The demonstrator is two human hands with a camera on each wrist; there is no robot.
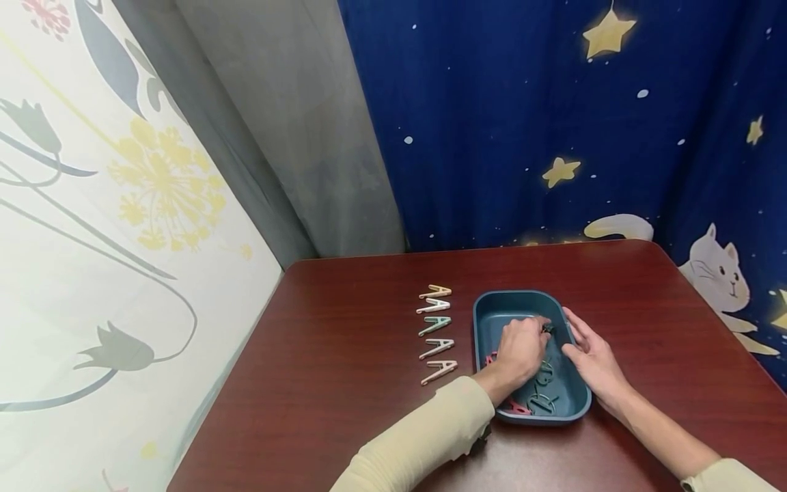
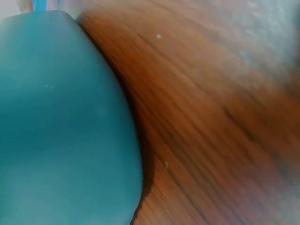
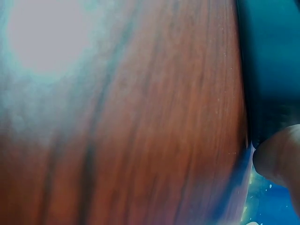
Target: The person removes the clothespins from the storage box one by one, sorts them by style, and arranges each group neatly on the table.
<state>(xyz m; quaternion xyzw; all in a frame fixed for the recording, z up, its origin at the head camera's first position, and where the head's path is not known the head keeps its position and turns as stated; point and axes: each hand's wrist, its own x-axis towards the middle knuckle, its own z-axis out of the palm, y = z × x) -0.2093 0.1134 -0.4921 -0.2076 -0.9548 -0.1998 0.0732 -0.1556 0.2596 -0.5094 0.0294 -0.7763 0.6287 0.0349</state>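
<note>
A blue-green rectangular tray [image 1: 481, 321] stands on the table; its outer wall [image 2: 65, 122] fills the left of the left wrist view. My left hand [image 1: 521, 347] reaches down into it, fingers curled, pinching a small dark green piece [image 1: 548, 329] whose kind is unclear. Below that hand lie wire-like green ring pieces [image 1: 542, 403] and a red clip [image 1: 518, 408]; another bit of red shows beside the wrist, partly covered. My right hand [image 1: 595, 359] grips the tray's right side, thumb at the rim. One fingertip [image 3: 272, 157] shows against the tray in the right wrist view.
Left of the tray, several clothespins form a column: a yellowish one [image 1: 436, 292], a white one [image 1: 434, 305], a green one [image 1: 435, 325], and pale ones [image 1: 439, 372] nearer me. Behind the reddish-brown table [image 1: 344, 328] hangs a blue star-patterned curtain [image 1: 492, 137].
</note>
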